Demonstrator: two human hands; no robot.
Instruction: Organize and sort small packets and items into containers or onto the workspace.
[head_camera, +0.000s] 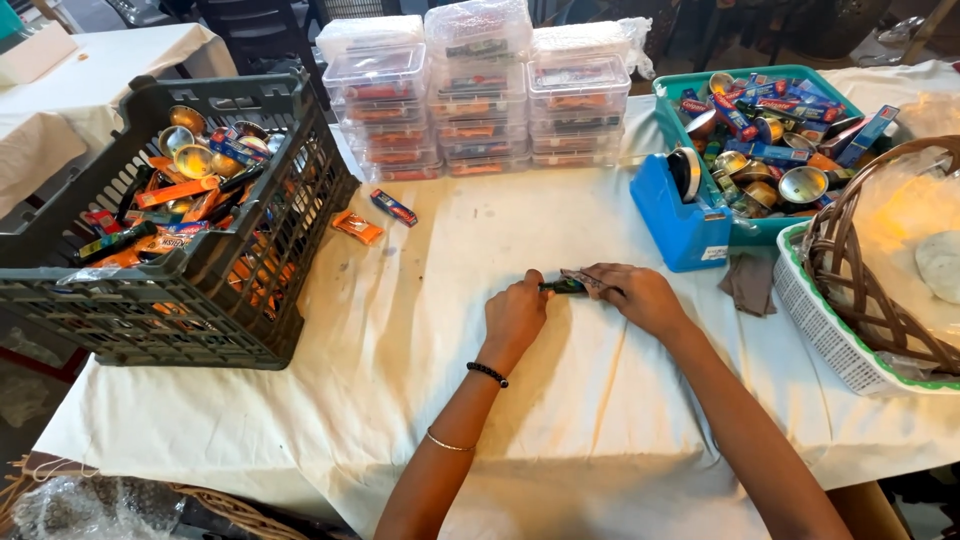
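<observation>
Cloth, plastic, metal and wicker

A matt, creased cream tablecloth (400, 340) covers the table; at left stands a dull grey plastic crate (250, 270) of shiny metal tins (192, 160) and glossy wrappers. Clear glossy plastic boxes (480, 90) are stacked at top centre. At right are a smooth teal plastic tub (668, 120), a blue plastic tape dispenser (672, 225) and a rough brown wicker basket (850, 280).
</observation>
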